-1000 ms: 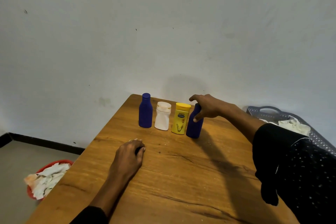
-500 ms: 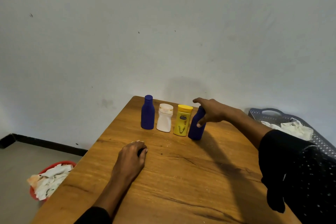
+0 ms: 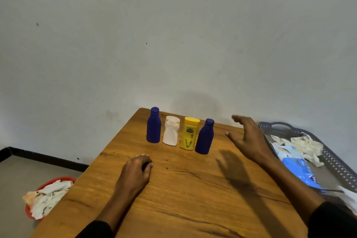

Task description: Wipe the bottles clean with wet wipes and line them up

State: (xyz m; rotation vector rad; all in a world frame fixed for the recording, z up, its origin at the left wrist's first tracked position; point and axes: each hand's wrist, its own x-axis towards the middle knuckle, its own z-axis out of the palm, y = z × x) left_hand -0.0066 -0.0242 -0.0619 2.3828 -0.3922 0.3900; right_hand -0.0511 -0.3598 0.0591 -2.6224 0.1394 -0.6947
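Four bottles are standing upright in a row at the far end of the wooden table (image 3: 193, 189): blue bottle (image 3: 153, 125), white bottle (image 3: 171, 131), yellow bottle (image 3: 189, 133), second blue bottle (image 3: 205, 137), all close together. Right hand (image 3: 246, 137) is hovering just right of the row, fingers spread, touching nothing. Left hand (image 3: 136, 170) is resting curled on the table nearer, gripping nothing visible. Grey tray (image 3: 332, 158) at right is holding crumpled wipes (image 3: 307, 146) and a blue wipe pack (image 3: 297, 166). Red bin (image 3: 48, 195) of used wipes is sitting on the floor at left.
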